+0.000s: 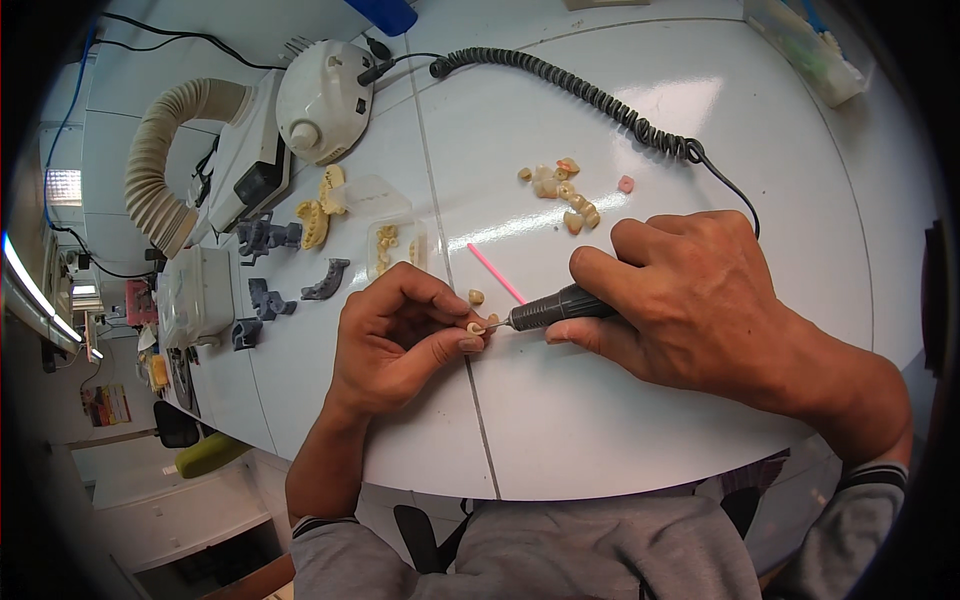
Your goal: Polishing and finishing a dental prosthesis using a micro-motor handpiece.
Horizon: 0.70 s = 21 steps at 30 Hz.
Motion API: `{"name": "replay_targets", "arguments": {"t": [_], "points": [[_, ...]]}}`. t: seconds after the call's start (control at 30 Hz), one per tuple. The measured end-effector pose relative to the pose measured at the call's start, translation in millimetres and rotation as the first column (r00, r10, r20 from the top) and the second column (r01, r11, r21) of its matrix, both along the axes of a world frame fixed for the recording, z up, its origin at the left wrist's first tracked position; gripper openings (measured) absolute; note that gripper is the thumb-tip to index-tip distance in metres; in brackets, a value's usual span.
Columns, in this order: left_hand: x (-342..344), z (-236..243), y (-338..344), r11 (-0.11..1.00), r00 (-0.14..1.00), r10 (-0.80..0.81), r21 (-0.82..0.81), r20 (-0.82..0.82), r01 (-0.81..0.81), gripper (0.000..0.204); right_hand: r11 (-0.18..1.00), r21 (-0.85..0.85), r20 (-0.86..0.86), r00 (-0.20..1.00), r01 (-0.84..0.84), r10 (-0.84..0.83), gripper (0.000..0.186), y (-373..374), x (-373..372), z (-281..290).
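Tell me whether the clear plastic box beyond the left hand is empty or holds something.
Not empty: small yellowish pieces show inside the clear plastic box.

Left hand (395,345) pinches between thumb and fingertips; right hand (695,300) curls in a grip, its forearm (850,395) slanting inward

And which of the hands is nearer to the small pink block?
Right. The right hand, gripping the black handpiece, is just on the near side of the pink block; the left hand is farther off, toward the person and left.
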<state>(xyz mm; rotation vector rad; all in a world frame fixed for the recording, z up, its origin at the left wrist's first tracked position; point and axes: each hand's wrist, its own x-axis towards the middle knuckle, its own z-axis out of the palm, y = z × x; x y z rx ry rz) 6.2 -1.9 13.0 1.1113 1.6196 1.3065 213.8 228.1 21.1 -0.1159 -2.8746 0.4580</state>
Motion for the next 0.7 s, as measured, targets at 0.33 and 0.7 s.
{"name": "replay_targets", "arguments": {"t": [0.33, 0.7], "points": [[0.6, 0.8, 0.1, 1.000, 1.000, -0.007, -0.003, -0.014, 0.007, 0.021, 1.000, -0.007, -0.005, 1.000, 0.010, -0.010, 0.048, 0.0, 0.3, 2.0], [0.8, 2.6, 0.3, 1.000, 1.000, -0.004, -0.028, -0.026, 0.003, 0.020, 1.000, -0.017, 0.044, 0.999, 0.000, 0.001, 0.046, -0.4, 0.8, 5.1]]}}
